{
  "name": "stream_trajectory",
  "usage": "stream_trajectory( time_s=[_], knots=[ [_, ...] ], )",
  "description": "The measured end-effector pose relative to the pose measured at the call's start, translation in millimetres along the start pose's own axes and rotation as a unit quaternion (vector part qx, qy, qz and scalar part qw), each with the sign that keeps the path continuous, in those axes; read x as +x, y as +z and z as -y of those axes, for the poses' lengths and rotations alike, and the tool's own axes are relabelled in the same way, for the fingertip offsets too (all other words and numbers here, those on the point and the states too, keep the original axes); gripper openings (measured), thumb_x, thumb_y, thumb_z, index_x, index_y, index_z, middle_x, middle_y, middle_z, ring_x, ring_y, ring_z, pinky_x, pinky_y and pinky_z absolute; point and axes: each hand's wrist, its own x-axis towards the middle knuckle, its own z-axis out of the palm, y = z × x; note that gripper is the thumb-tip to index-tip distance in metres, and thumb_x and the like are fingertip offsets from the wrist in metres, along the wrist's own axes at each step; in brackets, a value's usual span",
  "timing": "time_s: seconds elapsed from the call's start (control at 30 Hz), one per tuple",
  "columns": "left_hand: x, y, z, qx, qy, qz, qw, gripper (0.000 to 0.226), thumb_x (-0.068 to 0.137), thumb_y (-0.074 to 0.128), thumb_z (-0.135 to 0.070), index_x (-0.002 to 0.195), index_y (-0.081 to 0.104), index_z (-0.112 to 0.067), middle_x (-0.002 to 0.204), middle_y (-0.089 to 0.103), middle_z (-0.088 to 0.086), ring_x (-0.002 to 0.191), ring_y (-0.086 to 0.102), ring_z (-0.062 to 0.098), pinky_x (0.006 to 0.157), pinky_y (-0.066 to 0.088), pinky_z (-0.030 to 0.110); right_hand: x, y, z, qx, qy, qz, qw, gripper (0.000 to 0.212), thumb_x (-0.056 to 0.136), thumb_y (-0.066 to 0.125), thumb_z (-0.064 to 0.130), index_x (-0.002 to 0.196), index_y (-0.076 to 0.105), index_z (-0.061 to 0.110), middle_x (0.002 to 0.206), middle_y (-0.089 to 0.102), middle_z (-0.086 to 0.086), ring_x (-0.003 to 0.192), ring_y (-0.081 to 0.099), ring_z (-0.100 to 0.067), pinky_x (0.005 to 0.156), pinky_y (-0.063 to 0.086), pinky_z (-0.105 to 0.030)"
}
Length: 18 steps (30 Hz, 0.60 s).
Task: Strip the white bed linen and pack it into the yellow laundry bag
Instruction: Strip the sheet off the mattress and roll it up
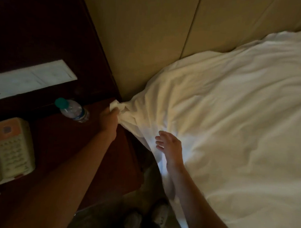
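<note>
The left grip [110, 117] clutches a bunched corner of the white bed sheet [235, 120], which spreads rightward over the bed; the right grip [169, 144] hovers open-fingered just beside it.

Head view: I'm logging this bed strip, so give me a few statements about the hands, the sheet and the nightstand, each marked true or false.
1. The left hand grips a bunched corner of the sheet. True.
2. The right hand grips the bottle. False: its fingers are spread over the sheet, holding nothing.
3. The bottle has a green cap. True.
4. The phone lies on the bed. False: it sits on the nightstand.
5. The yellow bag lies on the sheet. False: no bag is in view.
</note>
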Motion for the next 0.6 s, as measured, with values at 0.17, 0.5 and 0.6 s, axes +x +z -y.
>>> stream_trajectory(
  time_s=[0.17, 0.5, 0.6],
  knots=[
    [23.6, -13.0, 8.2, -0.050, -0.016, -0.015, 0.999, 0.039, 0.097, 0.052, -0.005, 0.136, 0.058, -0.012, 0.132, 0.060, 0.016, 0.121, 0.058, 0.033, 0.106, 0.045, 0.054, 33.5, 34.0, 33.9, -0.236, -0.173, 0.015, 0.956, 0.031, 0.090, 0.071, 0.031, 0.118, 0.070, 0.017, 0.108, 0.070, 0.002, 0.095, 0.064, -0.010, 0.081, 0.045, -0.008],
    [58.8, -20.2, 3.6, -0.053, 0.007, 0.075, 0.996, 0.067, 0.086, 0.039, 0.011, 0.144, 0.051, -0.020, 0.134, 0.060, 0.008, 0.119, 0.060, 0.025, 0.093, 0.054, 0.045, 136.9, 135.7, 35.4, -0.509, -0.105, 0.129, 0.845, 0.054, 0.100, 0.051, 0.046, 0.136, 0.053, 0.006, 0.136, 0.056, -0.016, 0.126, 0.051, -0.031, 0.100, 0.037, -0.034],
    [65.5, -23.1, 6.9, -0.019, -0.023, 0.064, 0.998, 0.062, 0.089, 0.039, 0.011, 0.143, 0.051, -0.017, 0.137, 0.056, 0.005, 0.122, 0.055, 0.023, 0.087, 0.052, 0.030, 151.4, 143.2, 21.8, -0.556, -0.106, 0.102, 0.818, 0.037, 0.093, 0.061, 0.046, 0.088, 0.059, 0.010, 0.085, 0.058, -0.004, 0.088, 0.059, -0.023, 0.072, 0.036, -0.030]
  ],
)
